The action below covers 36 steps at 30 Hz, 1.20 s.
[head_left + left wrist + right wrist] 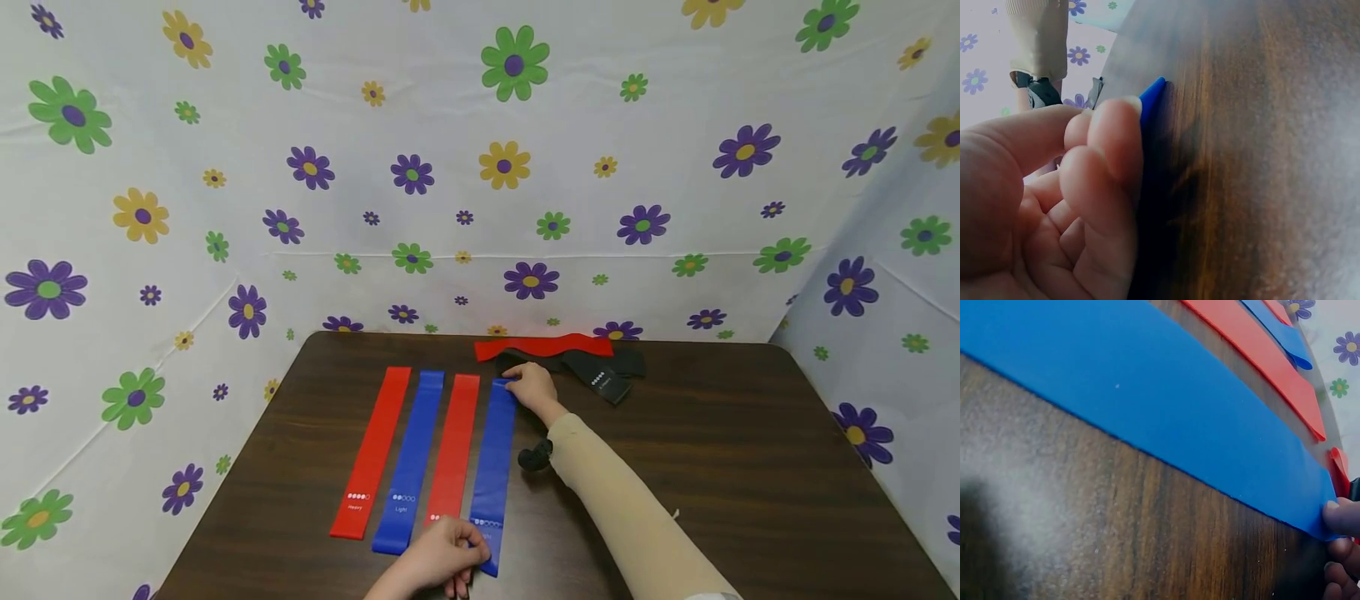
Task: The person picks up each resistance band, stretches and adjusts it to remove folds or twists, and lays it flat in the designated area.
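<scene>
A flat blue resistance band [492, 467] lies lengthwise on the table, the rightmost of a row. At its near end, my left hand [445, 553] pinches the band's edge between thumb and fingers, partly covering the printed label. My right hand [532, 389] holds the far end, and the right wrist view shows the thumb [1341, 515] on top of the blue band [1147, 406] there. Left of it lie a red band [454, 450], another blue band [411, 462] marked Light and a red band [371, 454] marked Heavy, side by side.
Behind my right hand, a wavy red band [547, 345] and folded black bands [600, 379] lie near the back edge of the dark wooden table [720, 450]. Flower-printed white cloth [450, 200] hangs behind and at both sides.
</scene>
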Tool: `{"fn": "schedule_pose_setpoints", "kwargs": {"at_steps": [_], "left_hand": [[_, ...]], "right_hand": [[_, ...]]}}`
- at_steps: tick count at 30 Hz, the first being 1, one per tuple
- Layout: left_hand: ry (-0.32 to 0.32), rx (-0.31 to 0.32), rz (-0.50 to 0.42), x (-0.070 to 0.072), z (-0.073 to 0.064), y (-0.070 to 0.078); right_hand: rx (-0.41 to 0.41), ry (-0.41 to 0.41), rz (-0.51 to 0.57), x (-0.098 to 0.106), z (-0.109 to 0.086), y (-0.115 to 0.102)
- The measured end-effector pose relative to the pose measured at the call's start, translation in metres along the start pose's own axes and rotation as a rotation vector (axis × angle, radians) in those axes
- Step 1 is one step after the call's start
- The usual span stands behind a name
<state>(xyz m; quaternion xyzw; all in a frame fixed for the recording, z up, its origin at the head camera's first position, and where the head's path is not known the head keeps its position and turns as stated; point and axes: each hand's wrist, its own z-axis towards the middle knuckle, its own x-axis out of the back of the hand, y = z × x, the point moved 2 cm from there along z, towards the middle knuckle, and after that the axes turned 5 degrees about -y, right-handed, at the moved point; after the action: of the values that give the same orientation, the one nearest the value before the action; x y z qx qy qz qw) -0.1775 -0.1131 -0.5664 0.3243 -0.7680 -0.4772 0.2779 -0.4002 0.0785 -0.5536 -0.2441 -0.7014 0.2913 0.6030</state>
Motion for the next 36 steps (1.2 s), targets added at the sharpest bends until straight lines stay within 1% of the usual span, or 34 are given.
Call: {"fn": "schedule_pose_setpoints", "kwargs": {"at_steps": [6, 9, 13, 15, 18, 21, 25, 27, 31, 34, 36], "left_hand": [[-0.013, -0.019, -0.05, -0.004, 0.001, 0.001], [-0.018, -0.027, -0.052, -0.005, 0.001, 0.004], [-0.021, -0.035, -0.049, -0.007, 0.002, 0.007], [-0.021, -0.043, -0.034, -0.008, 0.001, 0.009], [-0.003, -0.043, 0.007, -0.009, 0.002, 0.01], [0.027, -0.043, 0.06, -0.007, 0.003, 0.01], [0.072, -0.039, 0.119, -0.005, 0.003, 0.01], [0.086, -0.026, 0.138, -0.004, 0.003, 0.011], [0.077, 0.014, 0.159, -0.003, 0.0, 0.015], [0.047, 0.035, 0.17, -0.002, -0.003, 0.019], [0.028, 0.041, 0.184, -0.002, -0.004, 0.021]], "right_hand": [[-0.028, 0.038, 0.03, 0.005, 0.002, 0.007], [-0.035, 0.046, 0.037, 0.008, 0.002, 0.008], [-0.046, 0.055, 0.019, 0.013, 0.0, 0.008], [-0.043, 0.052, 0.016, 0.015, -0.001, 0.008], [-0.013, 0.032, 0.024, 0.018, -0.003, 0.007], [0.017, 0.023, 0.034, 0.019, -0.005, 0.008], [0.051, 0.04, 0.045, 0.018, -0.008, 0.013], [0.065, 0.041, 0.063, 0.019, -0.01, 0.015], [0.082, 0.033, 0.12, 0.023, -0.017, 0.02], [0.084, 0.025, 0.154, 0.028, -0.023, 0.026], [0.083, 0.032, 0.155, 0.032, -0.026, 0.032]]}}
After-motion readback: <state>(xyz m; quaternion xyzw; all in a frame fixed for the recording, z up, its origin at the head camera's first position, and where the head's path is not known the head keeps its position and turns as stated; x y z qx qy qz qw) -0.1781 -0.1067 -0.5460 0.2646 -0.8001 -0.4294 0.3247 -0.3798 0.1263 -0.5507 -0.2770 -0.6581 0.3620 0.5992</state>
